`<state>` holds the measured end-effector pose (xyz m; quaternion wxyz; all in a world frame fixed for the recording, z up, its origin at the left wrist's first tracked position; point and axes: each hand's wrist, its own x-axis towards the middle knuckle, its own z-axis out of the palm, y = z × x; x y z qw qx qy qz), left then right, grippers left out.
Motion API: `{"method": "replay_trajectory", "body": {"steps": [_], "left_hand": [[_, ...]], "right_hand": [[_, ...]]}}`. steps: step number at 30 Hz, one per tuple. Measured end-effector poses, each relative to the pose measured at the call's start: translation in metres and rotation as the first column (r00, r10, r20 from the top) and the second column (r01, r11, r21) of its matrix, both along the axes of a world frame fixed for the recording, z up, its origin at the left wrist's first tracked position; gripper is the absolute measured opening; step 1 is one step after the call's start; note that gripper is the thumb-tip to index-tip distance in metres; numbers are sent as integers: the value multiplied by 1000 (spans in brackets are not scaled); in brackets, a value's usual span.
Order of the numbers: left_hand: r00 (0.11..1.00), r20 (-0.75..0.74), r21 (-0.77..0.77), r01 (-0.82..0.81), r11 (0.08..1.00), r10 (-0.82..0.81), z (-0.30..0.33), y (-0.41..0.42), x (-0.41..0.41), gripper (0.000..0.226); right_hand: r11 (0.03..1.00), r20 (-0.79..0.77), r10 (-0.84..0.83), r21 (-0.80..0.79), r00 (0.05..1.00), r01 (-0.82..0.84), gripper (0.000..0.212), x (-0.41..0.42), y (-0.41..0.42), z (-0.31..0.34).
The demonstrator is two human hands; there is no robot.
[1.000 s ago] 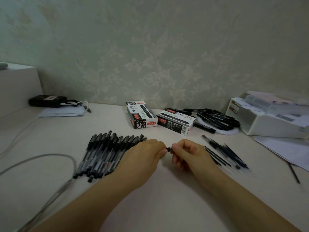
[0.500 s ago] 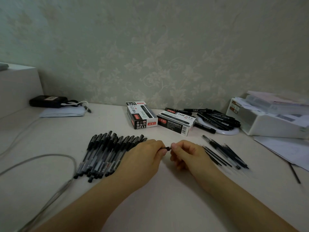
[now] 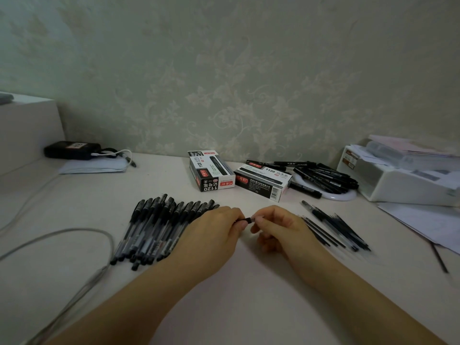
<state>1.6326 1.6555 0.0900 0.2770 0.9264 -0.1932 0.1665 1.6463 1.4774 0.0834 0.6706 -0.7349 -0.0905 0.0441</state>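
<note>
You were, by my reading, midway through putting one pen together. Your left hand (image 3: 214, 232) and right hand (image 3: 278, 227) met just right of the pen row (image 3: 159, 227), with a short black pen part (image 3: 245, 221) showing between the fingertips. Both hands pinched it, the left closed on the end nearer the row and the right nipping the far end. The left hand's curl hid the rest, so I cannot tell whether it was a cap, a tip or a whole barrel. Both hands hung low over the table (image 3: 249, 282), backs up, forearms converging from the near edge. The next move likely called for a straight push or twist along the part's axis until it seated, then laying the pen at the row's right end. The refills (image 3: 333, 230) lay farther right of the row, beyond your right hand.
</note>
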Motion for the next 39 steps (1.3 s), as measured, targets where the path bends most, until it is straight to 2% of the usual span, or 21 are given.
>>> {"method": "replay_trajectory", "body": {"steps": [7, 12, 14, 17, 20, 23, 26, 29, 30, 31, 32, 34, 35, 37, 39], "left_hand": [[1000, 12, -2, 11, 1000, -11, -2, -1, -1, 20], [1000, 12, -1, 3, 1000, -3, -3, 0, 1, 20], [1000, 8, -18, 7, 1000, -7, -3, 0, 1, 19], [1000, 18, -25, 11, 1000, -11, -3, 0, 2, 19], [1000, 17, -29, 15, 999, -15, -4, -1, 2, 19], [1000, 5, -38, 9, 999, -9, -4, 0, 2, 19], [1000, 5, -51, -1, 999, 1, -4, 0, 3, 20], [1000, 6, -79, -22, 997, 23, -4, 1, 4, 18], [1000, 10, -88, -28, 996, 29, -5, 1, 5, 17], [999, 15, -94, -31, 995, 33, -5, 1, 5, 15], [999, 19, -98, -31, 995, 33, -5, 2, 6, 14], [999, 16, -98, -25, 995, 27, -6, 2, 6, 15], [1000, 13, -93, -24, 995, 25, -6, 2, 5, 15], [1000, 13, -83, -23, 996, 24, -6, 2, 5, 17], [1000, 22, -81, -19, 997, 21, -7, 1, 5, 18]], "right_hand": [[998, 10, -41, -48, 999, 41, 18, -2, 3, 0], [999, 24, -12, -30, 1000, 13, 7, -2, 0, 0], [1000, 14, -17, -9, 1000, 17, 13, -2, 1, 1], [998, -6, -57, -8, 998, 57, 37, -2, 2, 1], [998, -3, -62, -24, 998, 62, 22, -1, 1, 0], [998, -13, -46, 30, 999, 47, 8, 0, -1, 0], [989, -67, -60, 135, 996, 69, 6, 1, -1, 0], [964, -97, -145, 211, 985, 163, 7, 3, -3, 1], [964, -65, -189, 178, 980, 198, 6, 3, -5, 2], [971, 12, -233, 68, 973, 231, 4, 3, -8, 2], [958, 135, -244, -118, 960, 260, 4, 3, -11, 3], [812, 378, -81, -512, 922, 281, 7, 0, -16, 4], [718, 436, 35, -636, 899, 281, 10, 0, -17, 3], [606, 459, 191, -750, 867, 264, 17, -1, -15, 0], [585, 445, 230, -774, 865, 243, 18, 0, -13, -3]]}}
